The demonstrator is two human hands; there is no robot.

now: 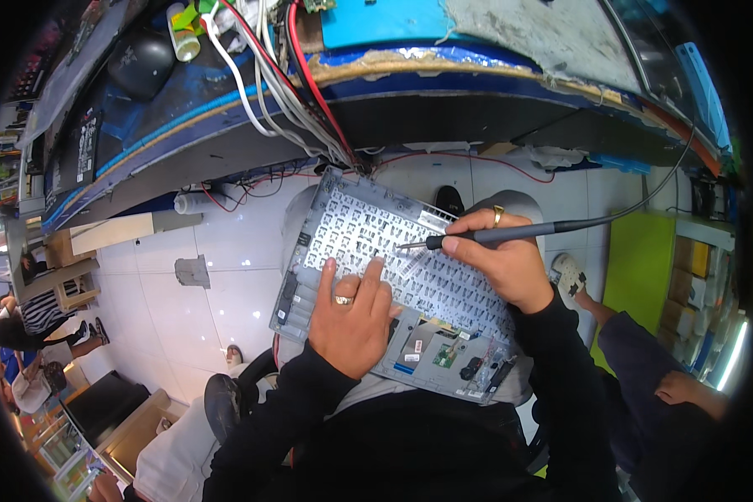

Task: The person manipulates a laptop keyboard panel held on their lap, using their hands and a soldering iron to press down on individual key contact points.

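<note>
A grey laptop top case (303,294) lies across my lap, underside up, tilted down to the right. Set into it is the silvery keyboard back plate (356,227), covered in rows of small dark marks. My right hand (502,255) grips a soldering iron (510,233) with a dark handle, its thin metal tip pointing left at the plate near the middle. Whether the tip touches the metal cannot be made out. My left hand (351,322) rests on the plate's lower left part, some fingers stretched out and others bent, with nothing held. A small green circuit board (446,356) sits in the lower part of the case.
The iron's cable (657,194) runs up to the right. Ahead is a workbench edge (443,69) with a blue mat (385,21), a bundle of white cables (268,79) and a black mouse (142,65). Other people sit nearby, one leg (644,356) close on the right.
</note>
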